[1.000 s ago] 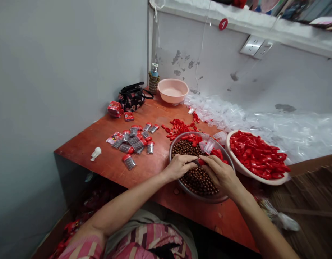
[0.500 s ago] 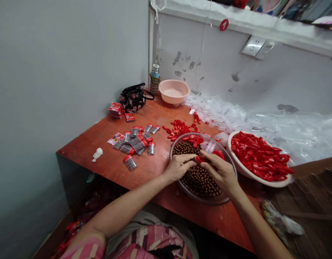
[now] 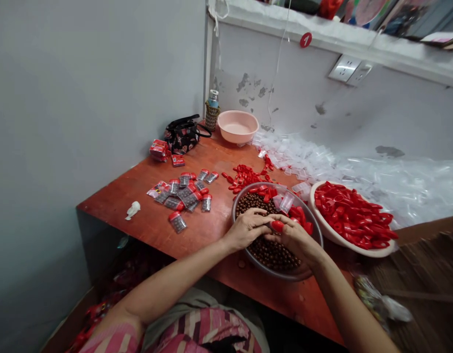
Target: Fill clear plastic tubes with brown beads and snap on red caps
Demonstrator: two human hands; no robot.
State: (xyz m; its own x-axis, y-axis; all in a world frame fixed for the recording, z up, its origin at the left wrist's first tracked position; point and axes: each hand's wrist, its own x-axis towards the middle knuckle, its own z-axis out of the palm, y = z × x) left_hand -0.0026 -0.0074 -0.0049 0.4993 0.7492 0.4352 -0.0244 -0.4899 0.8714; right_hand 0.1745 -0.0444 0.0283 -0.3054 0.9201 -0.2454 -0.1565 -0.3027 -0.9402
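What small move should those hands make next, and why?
Perhaps press the red cap snug: the right hand holds it, the left hand is right beside it, and filled containers nearby wear red caps. Anything beneath the held cap is hidden.

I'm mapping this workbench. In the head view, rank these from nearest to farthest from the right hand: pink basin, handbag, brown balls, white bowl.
1. Brown balls, just below the right hand.
2. White bowl, right of the hand.
3. Pink basin, back and left.
4. Handbag, also back, farther left.
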